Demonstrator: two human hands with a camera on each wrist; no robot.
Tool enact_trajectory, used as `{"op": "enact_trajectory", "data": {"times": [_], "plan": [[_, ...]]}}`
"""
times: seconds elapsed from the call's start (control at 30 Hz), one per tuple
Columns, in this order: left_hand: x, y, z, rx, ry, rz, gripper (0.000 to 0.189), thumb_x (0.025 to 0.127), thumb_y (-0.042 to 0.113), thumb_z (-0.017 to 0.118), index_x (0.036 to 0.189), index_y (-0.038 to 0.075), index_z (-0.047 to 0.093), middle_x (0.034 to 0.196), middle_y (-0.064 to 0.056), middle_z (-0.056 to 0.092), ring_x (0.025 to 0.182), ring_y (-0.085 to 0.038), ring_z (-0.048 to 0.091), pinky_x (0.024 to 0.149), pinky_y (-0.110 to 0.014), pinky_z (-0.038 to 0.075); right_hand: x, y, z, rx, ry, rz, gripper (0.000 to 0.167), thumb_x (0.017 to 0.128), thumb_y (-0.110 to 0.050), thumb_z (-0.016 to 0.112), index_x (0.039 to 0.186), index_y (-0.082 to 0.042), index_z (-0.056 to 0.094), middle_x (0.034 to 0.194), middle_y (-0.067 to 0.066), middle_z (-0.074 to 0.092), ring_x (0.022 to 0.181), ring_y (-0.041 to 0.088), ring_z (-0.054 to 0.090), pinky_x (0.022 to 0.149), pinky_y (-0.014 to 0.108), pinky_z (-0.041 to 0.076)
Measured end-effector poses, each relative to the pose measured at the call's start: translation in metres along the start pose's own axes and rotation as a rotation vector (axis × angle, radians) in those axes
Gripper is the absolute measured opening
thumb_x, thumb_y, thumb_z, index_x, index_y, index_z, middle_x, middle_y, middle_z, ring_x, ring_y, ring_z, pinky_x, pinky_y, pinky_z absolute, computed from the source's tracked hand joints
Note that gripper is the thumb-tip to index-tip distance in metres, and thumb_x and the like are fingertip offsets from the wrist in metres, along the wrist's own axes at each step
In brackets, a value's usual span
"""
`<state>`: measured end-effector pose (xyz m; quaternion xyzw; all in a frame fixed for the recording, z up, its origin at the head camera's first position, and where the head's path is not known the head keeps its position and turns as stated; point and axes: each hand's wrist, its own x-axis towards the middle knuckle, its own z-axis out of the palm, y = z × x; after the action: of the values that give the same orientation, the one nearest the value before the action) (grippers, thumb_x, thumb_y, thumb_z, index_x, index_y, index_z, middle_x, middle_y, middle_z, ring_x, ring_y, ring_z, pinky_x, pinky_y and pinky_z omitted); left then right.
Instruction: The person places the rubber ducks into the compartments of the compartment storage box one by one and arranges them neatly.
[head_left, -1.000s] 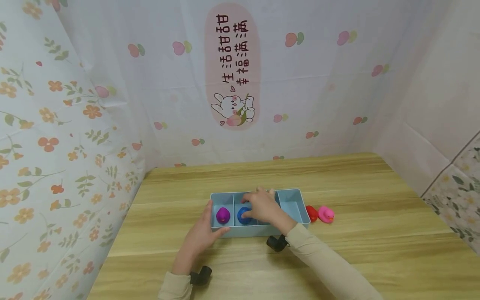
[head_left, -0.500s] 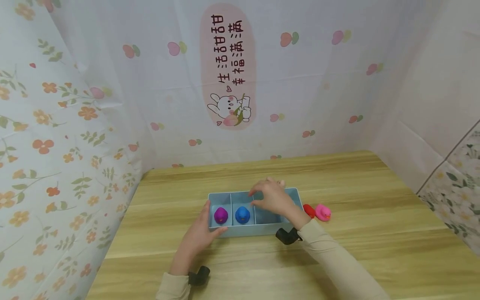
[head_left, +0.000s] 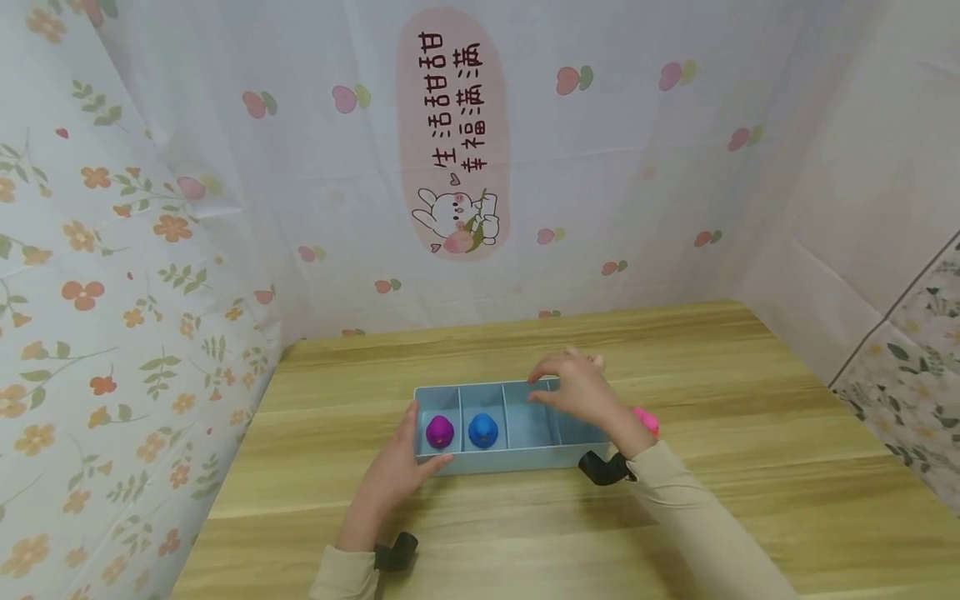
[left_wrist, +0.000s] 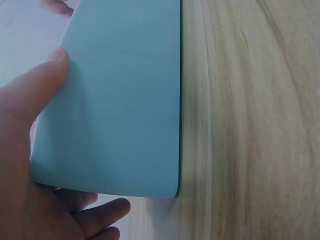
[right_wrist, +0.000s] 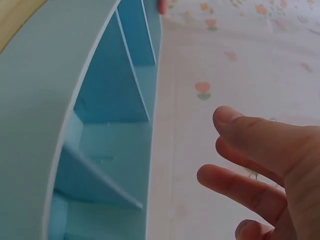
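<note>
A light blue tray [head_left: 495, 460] with several compartments sits on the table. In its leftmost compartment is a purple rubber duck [head_left: 440, 431]; a blue rubber duck [head_left: 483, 429] sits in the one beside it. My left hand [head_left: 397, 462] grips the tray's left end, thumb on the front wall and fingers round the end wall, as the left wrist view also shows. Above the right part of the tray hovers my right hand [head_left: 573, 387], thumb and fingers apart and nothing between them. A pink rubber duck [head_left: 645, 420] lies right of the tray, partly hidden by my right wrist.
The wood-grain table [head_left: 480, 525] ends at a white printed curtain [head_left: 337, 208] behind. Another flowered curtain [head_left: 135, 333] hangs along the left side. A black wrist camera [head_left: 603, 468] is strapped on the right wrist, near the tray's front wall.
My right hand has let go of the blue duck, lifted off and moved right over the tray. The red duck is now hidden behind the right arm. The left hand keeps its hold.
</note>
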<state>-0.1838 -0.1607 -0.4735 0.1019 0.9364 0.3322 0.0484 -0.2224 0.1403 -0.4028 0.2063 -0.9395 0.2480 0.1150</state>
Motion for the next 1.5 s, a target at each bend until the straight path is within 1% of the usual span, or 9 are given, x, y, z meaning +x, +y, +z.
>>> {"op": "enact_trajectory", "data": {"times": [0.13, 0.3, 0.37, 0.53, 0.63, 0.8, 0.97, 1.27, 1.5], "plan": [[-0.001, 0.001, 0.0, 0.001, -0.004, -0.005, 0.105, 0.082, 0.054, 0.067, 0.153, 0.004, 0.008, 0.158, -0.019, 0.017, 0.141, -0.04, 0.028, 0.113, -0.054, 0.028, -0.006, 0.009, -0.004, -0.002, 0.018, 0.001, 0.02, 0.072, -0.024, 0.084, 0.09, -0.02, 0.075, 0.098, -0.005, 0.072, 0.109, 0.03, 0.058, 0.076, 0.047, 0.018], [0.0, -0.001, 0.0, 0.0, -0.012, -0.013, 0.106, 0.082, 0.057, 0.066, 0.154, 0.006, 0.007, 0.158, -0.018, 0.017, 0.141, -0.04, 0.028, 0.113, -0.054, 0.028, -0.011, 0.018, -0.009, -0.002, 0.014, 0.029, 0.019, 0.072, -0.023, 0.083, 0.089, -0.021, 0.074, 0.099, -0.003, 0.072, 0.109, 0.03, 0.058, 0.082, 0.052, 0.019], [0.0, -0.001, 0.0, 0.002, -0.012, -0.013, 0.106, 0.082, 0.058, 0.065, 0.154, 0.006, 0.007, 0.158, -0.018, 0.017, 0.141, -0.04, 0.028, 0.113, -0.054, 0.028, -0.013, 0.022, -0.01, 0.003, 0.011, 0.045, 0.019, 0.072, -0.023, 0.083, 0.089, -0.019, 0.075, 0.099, -0.002, 0.072, 0.107, 0.031, 0.057, 0.081, 0.052, 0.02], [-0.001, -0.002, 0.001, -0.006, -0.004, 0.003, 0.106, 0.082, 0.057, 0.066, 0.154, 0.005, 0.008, 0.158, -0.019, 0.018, 0.141, -0.04, 0.028, 0.113, -0.054, 0.028, -0.025, 0.034, -0.011, 0.0, 0.015, 0.096, 0.019, 0.073, -0.025, 0.083, 0.09, -0.02, 0.076, 0.101, -0.001, 0.072, 0.094, 0.024, 0.051, 0.069, 0.042, 0.016], [-0.001, -0.002, 0.001, -0.01, -0.002, 0.005, 0.106, 0.082, 0.056, 0.067, 0.154, 0.005, 0.007, 0.158, -0.019, 0.017, 0.141, -0.04, 0.027, 0.113, -0.054, 0.027, -0.032, 0.041, -0.013, 0.0, 0.021, 0.109, 0.019, 0.073, -0.025, 0.083, 0.09, -0.019, 0.076, 0.102, 0.0, 0.072, 0.093, 0.024, 0.051, 0.068, 0.041, 0.015], [-0.001, -0.003, 0.002, -0.015, 0.01, 0.012, 0.106, 0.081, 0.056, 0.067, 0.154, 0.005, 0.008, 0.158, -0.018, 0.018, 0.141, -0.039, 0.028, 0.113, -0.054, 0.028, -0.041, 0.054, -0.021, -0.001, 0.042, 0.124, 0.02, 0.073, -0.023, 0.083, 0.091, -0.017, 0.075, 0.103, 0.004, 0.072, 0.099, 0.032, 0.054, 0.069, 0.044, 0.015], [0.0, -0.003, 0.003, -0.017, 0.016, 0.016, 0.106, 0.081, 0.056, 0.067, 0.153, 0.005, 0.009, 0.158, -0.019, 0.018, 0.14, -0.04, 0.029, 0.112, -0.054, 0.029, -0.05, 0.068, -0.028, -0.008, 0.037, 0.179, 0.022, 0.075, -0.021, 0.081, 0.095, -0.017, 0.074, 0.104, 0.006, 0.071, 0.094, 0.029, 0.051, 0.068, 0.044, 0.016], [0.0, -0.003, 0.002, -0.006, 0.011, 0.002, 0.107, 0.081, 0.056, 0.068, 0.153, 0.004, 0.008, 0.158, -0.019, 0.018, 0.141, -0.039, 0.027, 0.113, -0.054, 0.028, -0.068, 0.092, -0.031, -0.007, -0.011, 0.246, 0.022, 0.077, -0.022, 0.078, 0.097, -0.015, 0.073, 0.11, 0.013, 0.069, 0.103, 0.037, 0.049, 0.071, 0.048, 0.017], [-0.001, -0.003, 0.002, -0.009, 0.012, 0.01, 0.107, 0.081, 0.056, 0.067, 0.153, 0.004, 0.008, 0.158, -0.019, 0.018, 0.141, -0.039, 0.027, 0.113, -0.054, 0.027, -0.087, 0.107, -0.037, -0.013, -0.002, 0.289, 0.025, 0.079, -0.024, 0.078, 0.1, -0.013, 0.072, 0.111, 0.015, 0.068, 0.105, 0.037, 0.049, 0.075, 0.055, 0.019]]}}
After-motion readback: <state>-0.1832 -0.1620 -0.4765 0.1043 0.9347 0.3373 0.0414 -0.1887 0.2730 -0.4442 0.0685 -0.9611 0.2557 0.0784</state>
